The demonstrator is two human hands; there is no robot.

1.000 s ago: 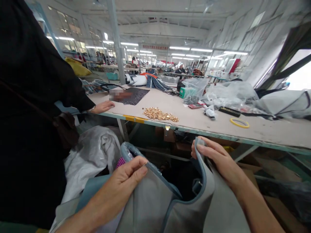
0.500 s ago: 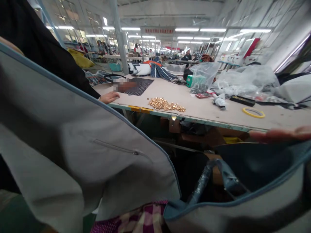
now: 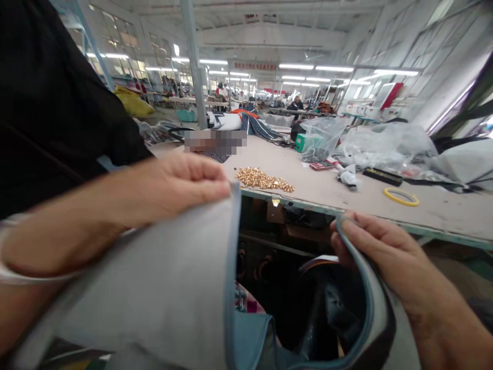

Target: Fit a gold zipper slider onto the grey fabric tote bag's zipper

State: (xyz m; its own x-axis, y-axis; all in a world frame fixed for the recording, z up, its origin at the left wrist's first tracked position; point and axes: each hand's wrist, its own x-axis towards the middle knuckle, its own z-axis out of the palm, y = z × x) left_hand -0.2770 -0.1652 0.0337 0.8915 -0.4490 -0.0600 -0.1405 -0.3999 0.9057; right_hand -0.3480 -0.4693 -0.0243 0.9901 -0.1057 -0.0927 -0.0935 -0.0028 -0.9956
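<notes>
here both left hand [image 3: 181,182] and right hand [image 3: 372,246] pinch the grey bag [image 3: 169,288]; no legible writing.

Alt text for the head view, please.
Two bare hands, left hand and right hand, pinch the blue-piped rim of a grey fabric bag, spreading it open before a worktable holding gold fittings and a yellow tape ring.

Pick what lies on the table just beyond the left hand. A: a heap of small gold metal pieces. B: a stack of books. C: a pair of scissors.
A: a heap of gold metal pieces lies on the table past the left hand, which pinches the grey bag.
</notes>
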